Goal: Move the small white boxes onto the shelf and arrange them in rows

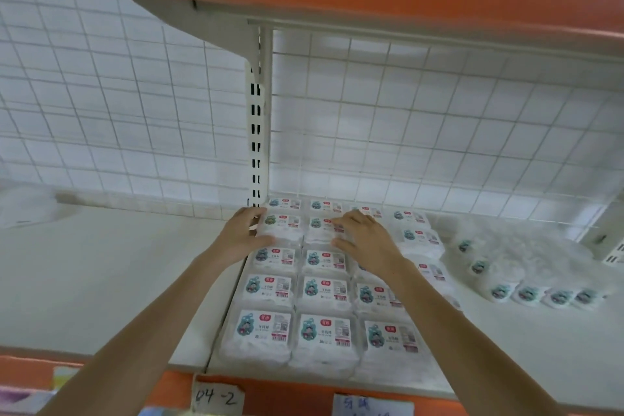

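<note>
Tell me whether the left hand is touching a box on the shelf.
Touching. The head view shows the left hand pressed against the left side of a small white box in the second row from the back.

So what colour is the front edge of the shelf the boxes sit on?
Orange, on the shelf edge in the head view, with handwritten white labels stuck on it.

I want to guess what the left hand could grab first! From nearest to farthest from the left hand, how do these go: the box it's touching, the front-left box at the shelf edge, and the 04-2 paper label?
1. Box under the left hand: the touched box, in the left column near the back.
2. Front-left box, the same column, at the shelf's front edge.
3. The 04-2 label, lower still, on the orange shelf front.
</note>
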Motion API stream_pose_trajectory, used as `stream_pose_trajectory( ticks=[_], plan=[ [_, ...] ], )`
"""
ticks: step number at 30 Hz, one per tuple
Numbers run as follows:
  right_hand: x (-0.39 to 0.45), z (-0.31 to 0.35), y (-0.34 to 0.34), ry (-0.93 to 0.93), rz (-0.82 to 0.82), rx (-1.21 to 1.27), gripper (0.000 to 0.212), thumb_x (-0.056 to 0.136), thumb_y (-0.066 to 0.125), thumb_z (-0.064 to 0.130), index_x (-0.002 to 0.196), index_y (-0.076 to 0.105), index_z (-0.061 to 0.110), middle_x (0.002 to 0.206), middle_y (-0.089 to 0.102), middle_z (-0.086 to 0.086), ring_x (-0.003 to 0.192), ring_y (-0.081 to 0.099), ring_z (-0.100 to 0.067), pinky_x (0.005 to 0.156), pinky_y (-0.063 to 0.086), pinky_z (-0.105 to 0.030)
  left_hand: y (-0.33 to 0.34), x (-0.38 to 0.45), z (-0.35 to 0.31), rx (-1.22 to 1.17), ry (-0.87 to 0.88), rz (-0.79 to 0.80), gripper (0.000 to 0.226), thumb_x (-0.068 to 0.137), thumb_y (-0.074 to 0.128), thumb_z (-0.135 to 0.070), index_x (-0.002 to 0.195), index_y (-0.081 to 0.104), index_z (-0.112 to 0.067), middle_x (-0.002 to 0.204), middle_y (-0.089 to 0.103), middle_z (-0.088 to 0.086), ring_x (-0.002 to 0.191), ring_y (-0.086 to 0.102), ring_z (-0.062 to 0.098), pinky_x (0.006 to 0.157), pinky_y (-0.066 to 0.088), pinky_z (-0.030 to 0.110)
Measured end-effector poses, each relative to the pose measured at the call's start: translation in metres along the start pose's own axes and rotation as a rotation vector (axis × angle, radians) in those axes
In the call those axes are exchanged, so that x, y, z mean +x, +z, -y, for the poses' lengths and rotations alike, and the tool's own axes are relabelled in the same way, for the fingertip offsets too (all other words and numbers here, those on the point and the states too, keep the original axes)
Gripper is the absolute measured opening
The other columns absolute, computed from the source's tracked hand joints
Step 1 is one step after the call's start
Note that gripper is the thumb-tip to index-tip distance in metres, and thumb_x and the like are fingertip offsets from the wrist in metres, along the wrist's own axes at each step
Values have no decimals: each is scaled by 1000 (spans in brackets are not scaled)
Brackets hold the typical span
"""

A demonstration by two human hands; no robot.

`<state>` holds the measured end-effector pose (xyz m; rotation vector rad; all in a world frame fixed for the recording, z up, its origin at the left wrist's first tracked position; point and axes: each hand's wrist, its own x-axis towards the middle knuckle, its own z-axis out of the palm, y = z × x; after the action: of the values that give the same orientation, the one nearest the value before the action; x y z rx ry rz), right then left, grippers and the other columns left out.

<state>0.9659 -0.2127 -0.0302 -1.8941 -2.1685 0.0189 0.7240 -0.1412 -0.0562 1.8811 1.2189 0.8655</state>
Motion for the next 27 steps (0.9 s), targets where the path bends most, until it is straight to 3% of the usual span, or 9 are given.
stream_pose_trajectory(
  ticks=[3,6,10,13,16,20,23,27],
  plan=[
    [-5,7,2,38,-29,-48,38,93,48,37,127,49,21,130,48,2,112,52,-19,100,38,-33,1,0,-1,46,14,-12,60,74,75,-16,126,46,-11,119,43,0,110,47,13,83,42,21],
    [-10,14,0,73,-27,-44,41,92,48,38,130,42,22,133,44,3,119,47,-20,106,31,-36,1,0,-3,89,34,-7,62,73,76,-19,127,46,-12,117,44,0,112,48,16,85,41,24],
    [-31,21,-11,111,-73,-40,50,93,45,41,138,35,20,143,37,1,129,38,-21,107,28,-37,-2,-7,-4,157,107,-90,65,82,68,-27,137,36,-9,132,41,11,118,47,23,98,40,34],
    [-59,21,-20,128,-92,-56,46,94,45,41,133,42,17,138,40,-1,122,44,-21,99,36,-35,-7,-26,-7,283,314,-232,48,86,62,-22,129,45,-7,122,48,12,105,54,24,88,42,30],
    [-96,20,-26,150,-92,-112,44,94,43,43,130,45,18,136,42,1,119,45,-19,96,36,-33,-12,-51,-7,458,441,-231,38,86,62,-22,120,55,-6,112,55,9,100,57,24,84,46,33],
    [-157,20,-31,203,-106,-123,44,94,42,45,131,44,21,135,44,4,123,42,-17,96,34,-31,-14,-99,-3,552,455,-186,38,88,58,-30,118,56,-6,110,58,9,99,59,25,83,49,36],
    [-204,24,-29,225,-128,-116,49,89,38,50,125,51,20,128,51,2,115,50,-21,91,40,-34,-15,-140,-5,620,469,-161,53,84,41,-46,112,60,-4,101,62,11,88,63,28,72,54,40],
    [-260,36,-19,192,-158,-98,39,85,49,41,111,61,15,112,61,-3,103,58,-27,80,46,-39,-5,-204,-10,658,480,-205,47,81,41,-41,107,61,-7,95,63,8,83,64,28,69,54,40]
  ],
)
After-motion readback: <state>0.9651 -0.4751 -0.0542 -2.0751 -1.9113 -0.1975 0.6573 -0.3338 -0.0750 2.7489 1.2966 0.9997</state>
